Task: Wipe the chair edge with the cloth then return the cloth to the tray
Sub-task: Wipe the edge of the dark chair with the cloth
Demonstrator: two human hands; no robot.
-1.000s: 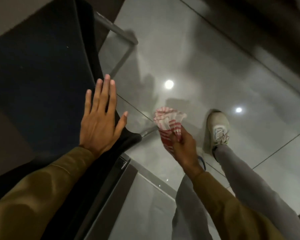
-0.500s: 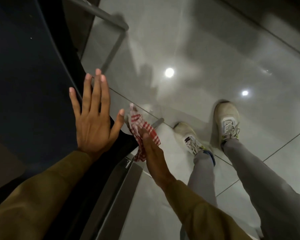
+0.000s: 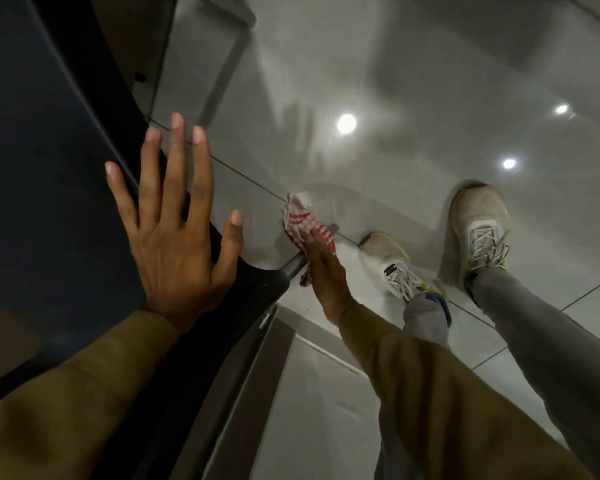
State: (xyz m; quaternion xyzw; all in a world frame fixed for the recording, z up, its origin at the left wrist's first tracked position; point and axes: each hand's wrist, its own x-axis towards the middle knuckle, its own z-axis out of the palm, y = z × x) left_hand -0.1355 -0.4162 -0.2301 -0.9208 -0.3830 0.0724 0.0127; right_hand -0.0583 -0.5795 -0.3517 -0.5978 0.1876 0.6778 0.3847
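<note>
on the left, the dark chair (image 3: 49,168) is seen from above. the left hand (image 3: 177,244) is laid flat on the chair near its edge, with the fingers spread apart and nothing held in its grip. just to the right, a shiny metal bar (image 3: 293,265) sticks out from under the chair corner. the red and white cloth (image 3: 303,226) is pressed on this bar by the right hand (image 3: 326,275). the right grip is kept nearly flat on the cloth, not closed around it. farther right, two pale shoes (image 3: 478,223) are seen on the shiny floor (image 3: 395,64). it is judged that the wiping is being done now and is not finished. no tray is seen, so the cloth is yet to be put back there.
</note>
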